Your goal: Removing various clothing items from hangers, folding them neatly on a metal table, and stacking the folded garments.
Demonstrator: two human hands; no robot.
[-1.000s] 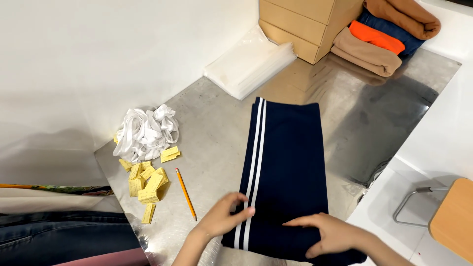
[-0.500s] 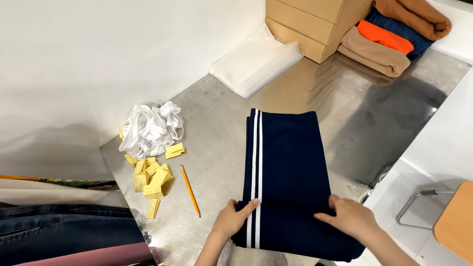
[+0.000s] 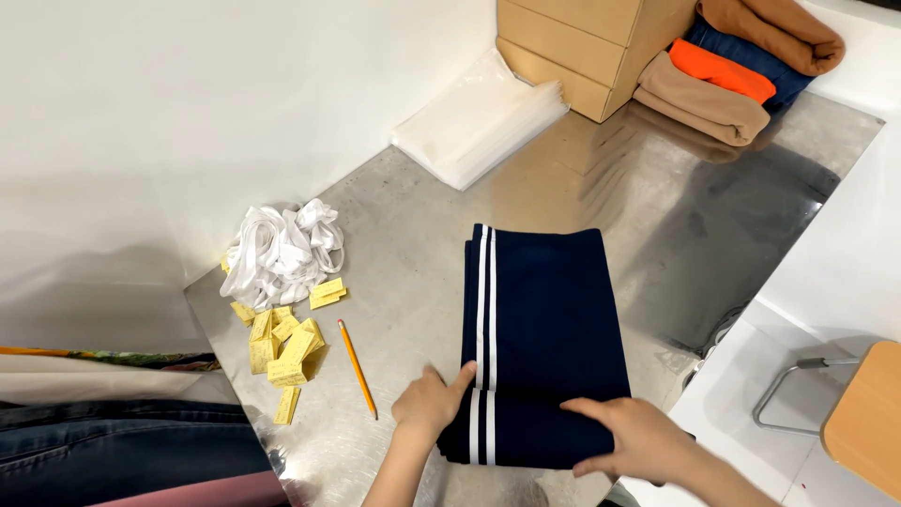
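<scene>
Left hand (image 3: 430, 402) is laid open, fingers flat, on the striped edge of the folded navy garment (image 3: 544, 319) at the near tabletop (image 3: 413, 244); right hand (image 3: 631, 434) is pressed open on its near fold. Garment is judged folded into a neat rectangle, only smoothing left. Compared with half a second earlier, both hands are set closer together.

Both forearms come in from the near edge of the worktop, bare. Left hand (image 3: 430, 404): palm down, flat, fingers loosely together, index finger stretched forward and up to the right, no closed grip. Right hand (image 3: 631, 434): palm down, fingers extended leftward, thumb tucked under at the lower edge, pinching lightly. Hands near each other, not touching.
</scene>
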